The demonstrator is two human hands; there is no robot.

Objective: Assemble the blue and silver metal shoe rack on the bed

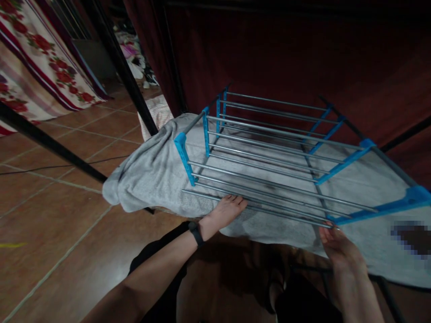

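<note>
A rack (266,157) of grey metal tubes joined by blue plastic brackets (343,168) lies on a grey blanket (148,175). Along its near side runs a loose-looking metal tube (283,213), its left end free of any bracket. My left hand (227,213), with a dark band on the wrist, is closed over the tube around its middle. At the tube's right end, the fingers of my right hand (340,244) pinch it, close to the near right blue bracket. Whether that end touches the bracket, I cannot tell.
Black metal frame bars (67,154) slant past on the left, and a dark red cloth (286,49) hangs behind the rack. A thin cable (97,160) crosses the tiled floor (60,224). A flowered curtain (43,63) hangs at upper left; a blurred dark patch lies at right.
</note>
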